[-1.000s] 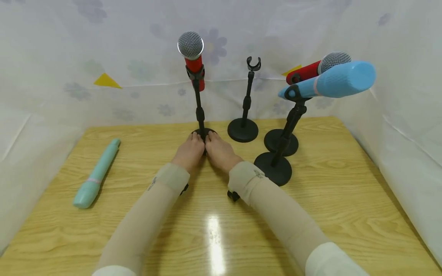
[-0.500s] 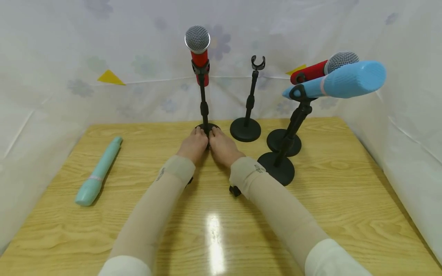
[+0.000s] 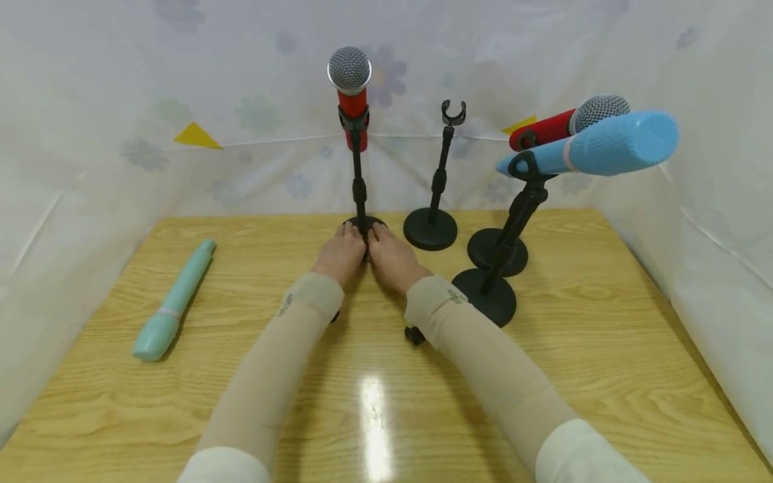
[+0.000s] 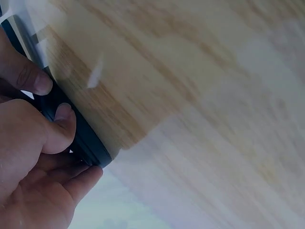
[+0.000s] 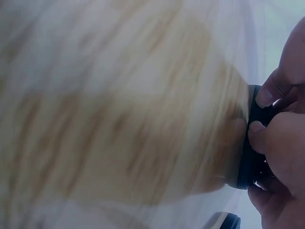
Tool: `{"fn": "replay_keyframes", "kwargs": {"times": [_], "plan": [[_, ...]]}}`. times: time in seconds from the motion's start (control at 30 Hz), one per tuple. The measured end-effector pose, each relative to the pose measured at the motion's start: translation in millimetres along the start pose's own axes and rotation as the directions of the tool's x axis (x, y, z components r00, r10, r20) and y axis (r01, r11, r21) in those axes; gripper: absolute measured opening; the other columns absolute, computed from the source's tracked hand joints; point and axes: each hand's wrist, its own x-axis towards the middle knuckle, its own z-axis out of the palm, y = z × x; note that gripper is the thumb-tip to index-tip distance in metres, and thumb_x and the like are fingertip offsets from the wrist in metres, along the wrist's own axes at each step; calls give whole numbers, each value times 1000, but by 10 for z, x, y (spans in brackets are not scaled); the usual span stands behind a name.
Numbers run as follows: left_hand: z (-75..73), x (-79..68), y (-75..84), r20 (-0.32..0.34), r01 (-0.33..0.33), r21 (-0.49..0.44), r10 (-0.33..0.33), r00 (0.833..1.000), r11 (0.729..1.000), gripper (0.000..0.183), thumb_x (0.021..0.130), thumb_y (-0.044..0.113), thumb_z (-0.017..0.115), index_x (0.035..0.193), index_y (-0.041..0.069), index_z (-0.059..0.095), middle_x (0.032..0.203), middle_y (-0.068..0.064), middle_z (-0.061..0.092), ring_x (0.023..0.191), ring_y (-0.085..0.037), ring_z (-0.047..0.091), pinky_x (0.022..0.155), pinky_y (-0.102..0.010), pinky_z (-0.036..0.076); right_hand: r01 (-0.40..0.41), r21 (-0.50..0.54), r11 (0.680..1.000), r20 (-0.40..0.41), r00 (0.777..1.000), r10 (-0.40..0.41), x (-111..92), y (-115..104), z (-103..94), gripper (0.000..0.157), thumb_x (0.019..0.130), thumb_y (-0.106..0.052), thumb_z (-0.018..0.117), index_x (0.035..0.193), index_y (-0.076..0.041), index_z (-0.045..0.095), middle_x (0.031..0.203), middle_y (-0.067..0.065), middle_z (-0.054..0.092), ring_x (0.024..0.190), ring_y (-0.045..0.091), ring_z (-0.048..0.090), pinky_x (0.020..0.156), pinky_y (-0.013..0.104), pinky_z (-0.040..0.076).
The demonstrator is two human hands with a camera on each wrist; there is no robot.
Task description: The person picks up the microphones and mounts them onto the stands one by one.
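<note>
A red microphone point(image 3: 352, 102) with a silver mesh head sits in the clip of a black desk stand point(image 3: 359, 191) at the table's back edge. My left hand point(image 3: 341, 255) grips the left side of this stand's round base, thumb on its rim and fingers around it. From the right, my right hand point(image 3: 395, 258) holds the same base likewise. In the left wrist view the dark base point(image 4: 83, 136) lies between thumb and fingers; the right wrist view shows the base point(image 5: 244, 164) pinched too. The hands hide the front of the base.
Right of the hands is a black stand point(image 3: 441, 178) with a bare clip. Further right, one stand holds a red microphone point(image 3: 543, 130) and another a blue microphone point(image 3: 610, 144), which juts rightward. A turquoise microphone point(image 3: 176, 295) lies on the table's left.
Both hands have slid the stand with the red microphone slightly toward the back edge, mostly in the first half second. The view has shifted a little; the other microphones and stands stay put.
</note>
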Motion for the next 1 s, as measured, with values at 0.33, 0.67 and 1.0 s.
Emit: {"fn": "replay_keyframes", "kwargs": {"times": [0.33,0.67,1.0], "plan": [[-37,-86,11,72,-63,193,50,996,979,46,106,2,46,149,-11,38,155,-28,40,147,-38,40,115,-38,46,14,70,997,23,1000,-16,-64,123,-44,54,106,-20,49,152,5,37,161,22,34,149,32,37,121,41,38],[6,-217,-38,49,-45,166,38,998,985,48,106,2,44,151,-10,34,157,-29,36,146,-38,41,98,-34,57,-51,270,961,-102,991,81,-198,416,-72,36,105,-13,45,133,3,60,140,19,56,127,32,60,105,44,53],[37,-269,-81,21,-97,174,95,995,980,48,104,2,49,150,-10,37,155,-29,39,145,-37,43,101,-35,56,-260,358,897,-80,948,307,-303,678,-192,30,106,-18,47,123,0,64,121,19,61,107,35,64,90,47,57]]}}
